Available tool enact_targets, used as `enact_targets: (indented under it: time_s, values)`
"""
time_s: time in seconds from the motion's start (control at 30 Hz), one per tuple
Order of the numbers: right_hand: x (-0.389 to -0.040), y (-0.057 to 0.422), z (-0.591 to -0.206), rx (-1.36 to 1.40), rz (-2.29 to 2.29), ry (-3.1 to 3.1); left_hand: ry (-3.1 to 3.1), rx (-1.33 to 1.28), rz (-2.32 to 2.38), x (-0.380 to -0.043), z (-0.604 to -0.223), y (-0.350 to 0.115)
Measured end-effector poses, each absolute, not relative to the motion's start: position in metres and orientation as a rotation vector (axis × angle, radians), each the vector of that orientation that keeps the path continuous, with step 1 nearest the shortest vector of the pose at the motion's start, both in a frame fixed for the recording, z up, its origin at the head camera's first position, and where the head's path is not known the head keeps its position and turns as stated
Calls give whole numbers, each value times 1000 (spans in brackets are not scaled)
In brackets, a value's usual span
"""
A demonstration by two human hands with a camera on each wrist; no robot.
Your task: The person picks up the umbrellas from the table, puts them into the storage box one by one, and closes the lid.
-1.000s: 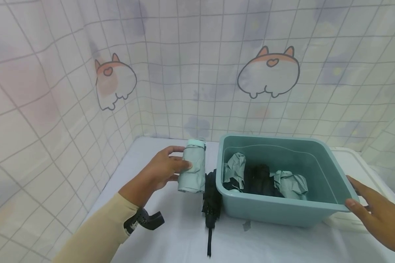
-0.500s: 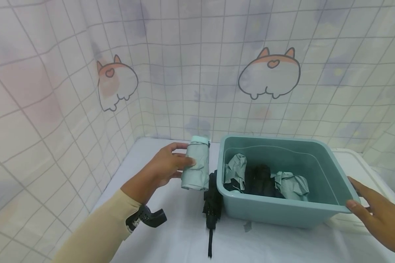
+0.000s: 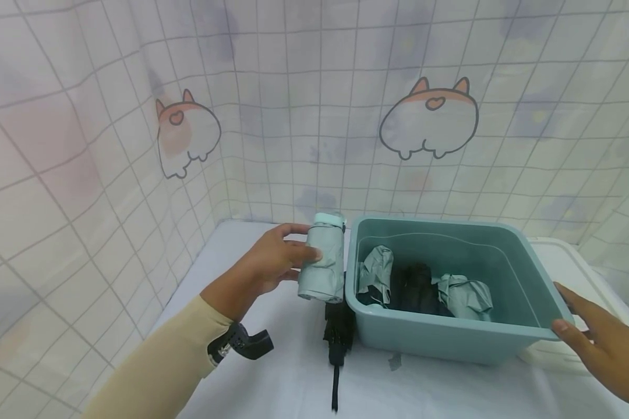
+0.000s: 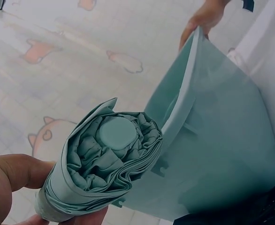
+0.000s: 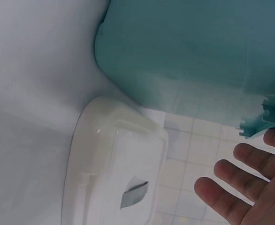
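Beside a teal tub (image 3: 440,338), wearing a wrist device (image 3: 248,344) with marks too blurred to read, gripping a pale-green umbrella (image 3: 326,267) in the left hand (image 3: 278,256), pinching the rim (image 3: 503,327) with the right hand (image 3: 603,346).

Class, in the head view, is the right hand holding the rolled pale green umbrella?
No, the left hand holds the umbrella, while the right hand holds the bin.

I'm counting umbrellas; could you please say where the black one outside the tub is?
The head view shows the black umbrella on the table, left of the tub, partly hidden by the held pale umbrella.
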State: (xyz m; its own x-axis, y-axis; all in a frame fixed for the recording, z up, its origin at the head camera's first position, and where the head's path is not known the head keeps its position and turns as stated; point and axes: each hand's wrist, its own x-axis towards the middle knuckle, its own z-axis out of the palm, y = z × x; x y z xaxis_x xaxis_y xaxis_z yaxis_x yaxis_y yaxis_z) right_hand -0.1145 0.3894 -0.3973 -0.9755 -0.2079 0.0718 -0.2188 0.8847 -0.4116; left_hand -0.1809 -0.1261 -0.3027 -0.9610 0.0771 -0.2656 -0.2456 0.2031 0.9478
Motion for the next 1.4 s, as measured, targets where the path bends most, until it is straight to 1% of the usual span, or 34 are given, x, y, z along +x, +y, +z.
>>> enact_targets:
  time_s: [0.43,1.4]
  values:
    - [-112,383,-390,322,657,-3029,2180,-119,1856,-185,-299,-113]
    - [-112,384,-395,340,679,-2994,2183,-104,1821,-190,-298,-61]
